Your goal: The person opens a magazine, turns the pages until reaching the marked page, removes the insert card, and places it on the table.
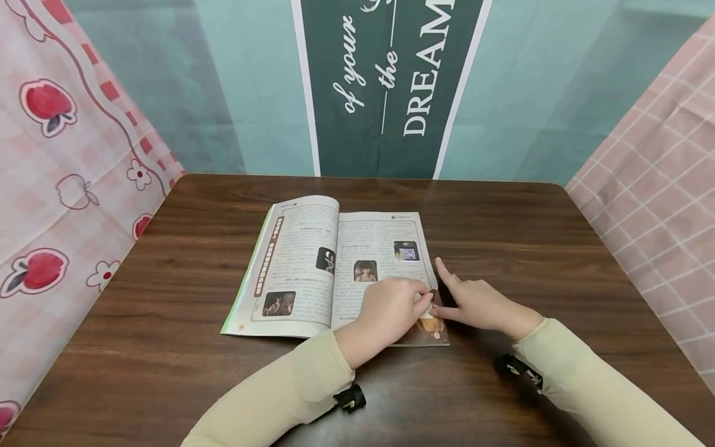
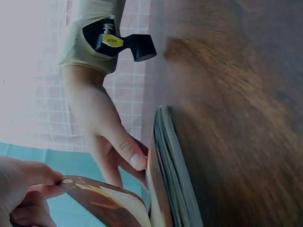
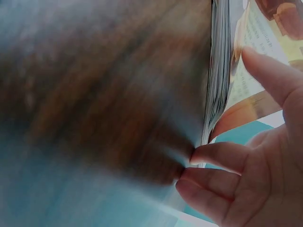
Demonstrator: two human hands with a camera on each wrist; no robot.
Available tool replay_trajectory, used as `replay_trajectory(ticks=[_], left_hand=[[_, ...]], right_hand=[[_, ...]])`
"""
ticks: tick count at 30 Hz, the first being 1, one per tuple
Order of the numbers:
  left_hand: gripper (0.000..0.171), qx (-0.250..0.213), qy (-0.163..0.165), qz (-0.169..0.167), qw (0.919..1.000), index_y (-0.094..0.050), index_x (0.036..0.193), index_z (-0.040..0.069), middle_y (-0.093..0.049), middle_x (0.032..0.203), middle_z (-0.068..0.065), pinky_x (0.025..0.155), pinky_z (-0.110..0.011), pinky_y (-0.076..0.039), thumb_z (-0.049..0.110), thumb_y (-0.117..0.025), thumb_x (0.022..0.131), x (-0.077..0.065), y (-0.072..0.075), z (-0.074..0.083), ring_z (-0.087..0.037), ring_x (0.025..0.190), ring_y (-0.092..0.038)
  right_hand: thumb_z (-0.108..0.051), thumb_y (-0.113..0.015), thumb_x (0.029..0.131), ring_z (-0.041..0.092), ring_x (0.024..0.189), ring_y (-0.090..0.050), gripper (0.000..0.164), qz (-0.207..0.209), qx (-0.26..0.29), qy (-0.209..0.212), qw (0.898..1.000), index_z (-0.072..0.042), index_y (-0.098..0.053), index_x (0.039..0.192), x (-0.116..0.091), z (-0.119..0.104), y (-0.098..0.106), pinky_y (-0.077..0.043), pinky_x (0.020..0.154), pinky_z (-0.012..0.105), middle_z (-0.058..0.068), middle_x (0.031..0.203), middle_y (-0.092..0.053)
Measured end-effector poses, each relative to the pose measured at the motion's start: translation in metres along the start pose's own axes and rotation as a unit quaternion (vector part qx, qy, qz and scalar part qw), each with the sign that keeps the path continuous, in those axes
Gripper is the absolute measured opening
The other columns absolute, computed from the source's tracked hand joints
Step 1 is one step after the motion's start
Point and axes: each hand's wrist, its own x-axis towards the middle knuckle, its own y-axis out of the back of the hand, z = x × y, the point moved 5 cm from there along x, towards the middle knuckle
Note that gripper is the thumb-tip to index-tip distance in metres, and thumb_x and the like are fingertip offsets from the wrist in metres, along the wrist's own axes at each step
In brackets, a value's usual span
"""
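Observation:
An open magazine (image 1: 304,239), printed with text and small photos, lies on the wooden table. My left hand (image 1: 388,310) reaches across its right-hand page and pinches a page (image 2: 102,198) at the corner between thumb and finger. In the left wrist view that page is lifted and bowed away from the stack beneath. At the magazine's right edge is my right hand (image 1: 483,304), fingers extended. The right wrist view shows its thumb (image 3: 265,71) touching the inner page, while the other fingertips rest by the edge of the page stack (image 3: 218,71).
The dark wooden table (image 1: 530,248) extends around the magazine on all sides. Behind it hangs a teal cloth with lettering (image 1: 385,93). An apple-patterned cloth (image 1: 67,186) is at left, a pink checked one (image 1: 665,186) at right. Each sleeve carries a small black wrist device (image 1: 350,398).

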Motion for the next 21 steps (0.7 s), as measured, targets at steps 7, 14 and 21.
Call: replay_trajectory(ticks=[7, 14, 21], left_hand=[[0.012, -0.041, 0.005, 0.005, 0.9991, -0.073, 0.080, 0.021, -0.060, 0.060, 0.011, 0.040, -0.020, -0.030, 0.025, -0.064, 0.086, -0.012, 0.017, -0.009, -0.003, 0.046, -0.044], [0.007, -0.122, 0.053, 0.046, 0.9901, -0.073, 0.081, 0.013, -0.047, 0.050, 0.010, 0.039, -0.020, -0.027, 0.018, -0.069, 0.082, -0.033, 0.056, -0.049, 0.001, 0.042, -0.029], [0.004, -0.088, 0.101, 0.107, 0.9851, -0.073, 0.078, 0.011, -0.031, 0.048, 0.014, 0.042, -0.024, -0.028, 0.015, -0.073, 0.080, -0.061, 0.098, -0.099, -0.001, 0.044, -0.028]], right_hand=[[-0.055, -0.062, 0.082, 0.037, 0.090, -0.063, 0.098, -0.009, 0.012, 0.011, 1.000, 0.012, -0.020, 0.141, -0.002, 0.004, 0.002, -0.048, 0.078, 0.047, 0.038, 0.118, -0.050], [-0.065, -0.059, 0.076, 0.046, 0.108, -0.052, 0.101, -0.036, 0.018, 0.021, 0.999, 0.001, -0.025, 0.145, -0.004, 0.004, -0.001, -0.045, 0.084, 0.051, 0.036, 0.133, -0.037], [-0.066, -0.060, 0.075, 0.046, 0.121, -0.041, 0.098, -0.057, 0.022, 0.031, 0.998, -0.005, -0.029, 0.145, -0.004, 0.003, -0.001, -0.045, 0.083, 0.051, 0.034, 0.139, -0.032]])
